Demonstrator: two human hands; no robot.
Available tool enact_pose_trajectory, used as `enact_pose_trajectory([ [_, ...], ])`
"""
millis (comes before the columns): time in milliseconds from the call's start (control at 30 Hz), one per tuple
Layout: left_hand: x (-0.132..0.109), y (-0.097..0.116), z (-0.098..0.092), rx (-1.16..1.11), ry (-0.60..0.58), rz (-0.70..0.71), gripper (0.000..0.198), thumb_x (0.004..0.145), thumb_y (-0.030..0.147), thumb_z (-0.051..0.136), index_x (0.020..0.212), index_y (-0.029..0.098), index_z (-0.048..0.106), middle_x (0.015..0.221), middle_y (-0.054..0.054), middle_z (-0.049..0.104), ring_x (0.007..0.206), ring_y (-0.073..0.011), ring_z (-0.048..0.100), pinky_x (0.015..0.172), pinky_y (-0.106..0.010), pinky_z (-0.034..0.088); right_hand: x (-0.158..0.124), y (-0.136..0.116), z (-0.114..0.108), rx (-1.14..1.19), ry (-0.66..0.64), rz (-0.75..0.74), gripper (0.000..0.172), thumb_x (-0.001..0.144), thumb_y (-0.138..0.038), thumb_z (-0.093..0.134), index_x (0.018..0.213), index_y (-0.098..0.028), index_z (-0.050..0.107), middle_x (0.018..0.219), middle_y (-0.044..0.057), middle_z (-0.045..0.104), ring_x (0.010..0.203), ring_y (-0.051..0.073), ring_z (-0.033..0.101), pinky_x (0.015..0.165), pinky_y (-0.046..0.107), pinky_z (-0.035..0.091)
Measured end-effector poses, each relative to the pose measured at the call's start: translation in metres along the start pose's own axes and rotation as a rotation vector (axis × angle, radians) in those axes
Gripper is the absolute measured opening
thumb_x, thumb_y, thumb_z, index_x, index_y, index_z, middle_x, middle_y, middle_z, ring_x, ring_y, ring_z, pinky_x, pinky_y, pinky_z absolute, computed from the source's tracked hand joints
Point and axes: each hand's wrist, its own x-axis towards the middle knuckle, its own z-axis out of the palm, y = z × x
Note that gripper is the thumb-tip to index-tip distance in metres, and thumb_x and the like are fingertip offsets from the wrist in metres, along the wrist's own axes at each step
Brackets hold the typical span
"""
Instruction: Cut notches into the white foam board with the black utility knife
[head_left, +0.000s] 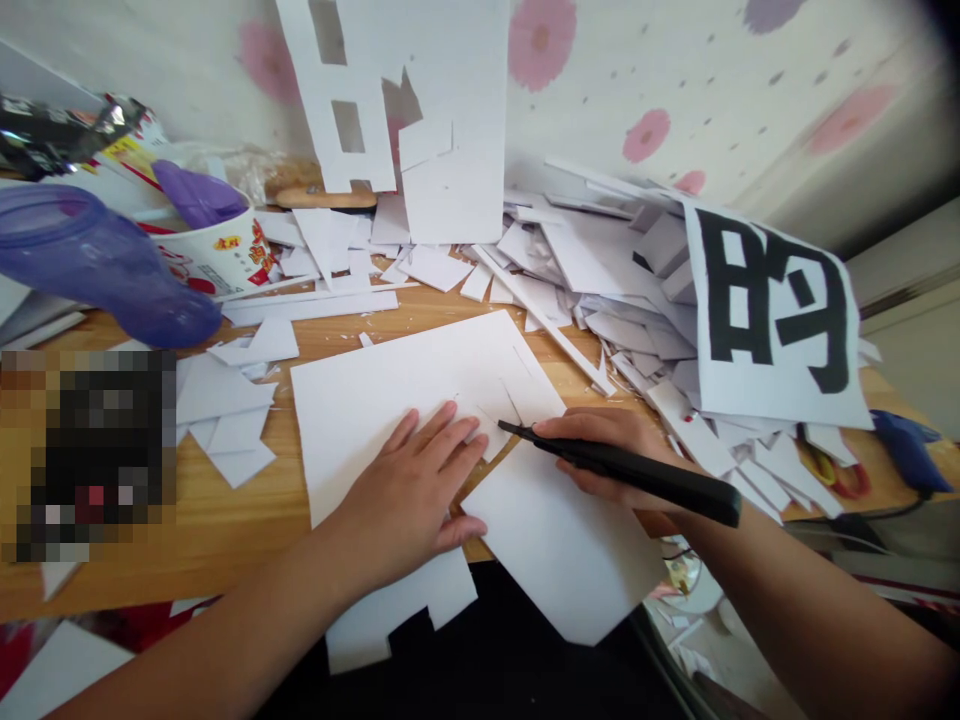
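Note:
A white foam board (360, 410) lies on the wooden table, with cut lines near its right side and notches along its near edge. My left hand (424, 480) rests on it, fingers stretched out and flat, holding nothing. In my right hand (611, 440) is a black utility knife (637, 475), its tip on the board close to a cut line. Under the right hand, part of the board forms a flap-like white section (570, 540) that sticks out past the table's front edge; whether it is still joined is hard to tell.
White offcuts (600, 260) are heaped at the back and right. A sheet with a black character (772, 310) leans on them, near scissors (847, 478) and a blue tool (911, 450). A cut board (457, 200) stands against the wall. A purple bottle (112, 260) and paper cup (225, 255) stand left.

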Motion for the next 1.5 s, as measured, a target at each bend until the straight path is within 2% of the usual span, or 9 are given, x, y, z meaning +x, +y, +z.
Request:
enact_pose_trajectory([
  [233,0.000,0.001,-0.001,-0.037,-0.005,-0.013,0.071,0.086,0.048,0.068,0.145,0.013,0.046,0.152,-0.017,0.046,0.146,-0.0379,0.029,0.115,-0.061,0.027,-0.001,-0.002,-0.012,0.016,-0.026,0.026,0.032,0.085,-0.022,0.064,0.116,-0.027,0.067,0.086,0.003,0.073,0.069,0.018,0.067,0.061,0.028,0.053],
  [367,-0.001,-0.001,0.000,-0.064,0.035,0.006,0.069,0.086,0.048,0.068,0.143,0.013,0.048,0.150,-0.018,0.047,0.146,-0.0390,0.030,0.114,-0.063,0.029,-0.005,-0.004,-0.019,0.071,0.006,0.063,0.032,0.086,-0.023,0.069,0.118,-0.026,0.068,0.100,0.006,0.074,0.085,0.020,0.070,0.073,0.029,0.057],
  [433,-0.003,-0.001,-0.001,-0.075,0.080,0.034,0.064,0.089,0.048,0.065,0.140,0.013,0.050,0.148,-0.018,0.049,0.145,-0.0382,0.032,0.114,-0.062,0.031,-0.004,-0.002,-0.019,0.185,0.142,0.119,0.031,0.085,-0.025,0.072,0.116,-0.026,0.068,0.101,0.006,0.073,0.083,0.019,0.071,0.069,0.029,0.058],
  [567,-0.013,-0.005,-0.007,-0.062,0.260,0.007,0.038,0.098,0.038,0.051,0.123,0.012,0.063,0.133,-0.016,0.062,0.137,-0.0326,0.046,0.112,-0.056,0.038,0.012,0.011,-0.012,0.636,0.376,0.201,0.035,0.082,-0.029,0.077,0.113,-0.028,0.060,0.075,-0.003,0.067,0.054,0.012,0.063,0.055,0.027,0.057],
  [633,-0.019,-0.008,-0.009,-0.030,0.302,-0.056,0.035,0.098,0.035,0.048,0.119,0.014,0.066,0.130,-0.016,0.064,0.134,-0.0332,0.049,0.110,-0.057,0.040,0.023,0.016,-0.006,0.782,0.369,0.248,0.039,0.080,-0.029,0.079,0.113,-0.026,0.059,0.069,-0.005,0.063,0.053,0.011,0.062,0.058,0.028,0.059],
  [767,-0.025,-0.012,-0.009,0.017,0.196,-0.166,0.043,0.094,0.040,0.056,0.132,0.019,0.062,0.145,-0.019,0.051,0.140,-0.0400,0.039,0.109,-0.063,0.038,0.046,0.016,0.005,0.942,0.271,0.367,0.046,0.072,-0.033,0.084,0.111,-0.023,0.062,0.075,-0.003,0.063,0.063,0.012,0.064,0.059,0.027,0.061],
  [833,-0.025,-0.011,-0.007,0.016,0.147,-0.201,0.051,0.091,0.044,0.062,0.137,0.022,0.059,0.151,-0.019,0.044,0.144,-0.0433,0.032,0.110,-0.065,0.034,0.058,0.013,0.011,0.949,0.272,0.383,0.042,0.069,-0.038,0.084,0.102,-0.021,0.065,0.071,-0.004,0.062,0.059,0.011,0.062,0.055,0.026,0.059],
  [1067,-0.020,-0.003,0.001,0.006,0.137,-0.240,0.061,0.087,0.054,0.066,0.142,0.030,0.053,0.157,-0.016,0.036,0.146,-0.0472,0.023,0.111,-0.070,0.024,0.095,0.010,0.037,0.819,0.524,0.419,0.028,0.070,-0.037,0.078,0.064,-0.017,0.059,0.044,-0.007,0.046,0.035,0.006,0.035,0.035,0.021,0.030],
  [1500,-0.019,-0.001,0.000,0.031,0.117,-0.239,0.061,0.086,0.052,0.067,0.140,0.029,0.055,0.156,-0.019,0.036,0.145,-0.0492,0.024,0.110,-0.071,0.024,0.115,0.022,0.046,0.760,0.463,0.460,0.025,0.067,-0.031,0.074,0.056,-0.018,0.055,0.039,-0.007,0.043,0.033,0.007,0.034,0.034,0.021,0.028],
])
